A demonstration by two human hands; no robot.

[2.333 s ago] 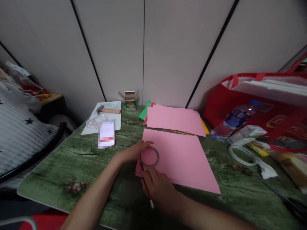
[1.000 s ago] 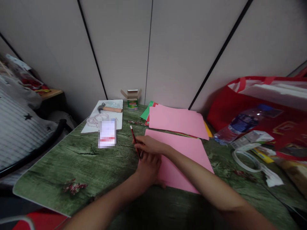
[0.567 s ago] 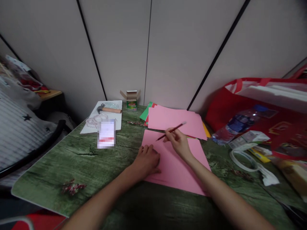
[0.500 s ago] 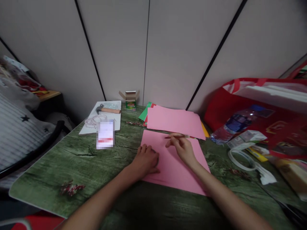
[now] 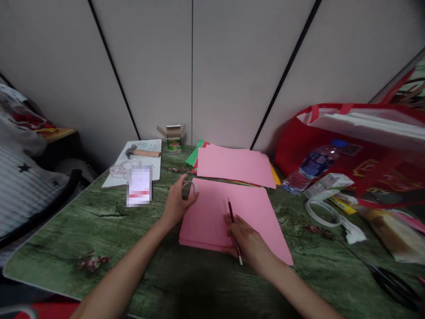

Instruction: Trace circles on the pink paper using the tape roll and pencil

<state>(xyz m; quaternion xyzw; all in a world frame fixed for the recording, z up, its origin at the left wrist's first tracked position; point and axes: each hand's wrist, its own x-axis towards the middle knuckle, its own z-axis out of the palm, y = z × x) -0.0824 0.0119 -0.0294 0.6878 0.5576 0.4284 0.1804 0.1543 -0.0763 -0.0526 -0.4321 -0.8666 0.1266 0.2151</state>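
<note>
Pink sheets of paper (image 5: 206,221) lie in front of me on the table, with a doubled edge at the near left corner. My left hand (image 5: 177,204) is at their left edge, thumb and fingers curled around a pale ring that looks like a roll of tape (image 5: 189,182). A dark pencil with a white end (image 5: 231,210) is held in my right hand (image 5: 249,241), its other end pointing away over the paper. The fingers of that hand rest at the paper's near edge, the lower ones partly hidden.
Behind lies a stack of pink sheets (image 5: 235,166) over coloured ones. To the left are a phone (image 5: 139,186), a hammer (image 5: 144,153) and an opened small box (image 5: 174,144). On the right are a bottle (image 5: 312,166), a white strap (image 5: 320,217), scissors (image 5: 393,283) and a red bag (image 5: 292,141).
My left hand has lifted off the paper and moved left and away, now gripping the ring. My right hand has come nearer to me, and the pencil has swung to point away from me.
</note>
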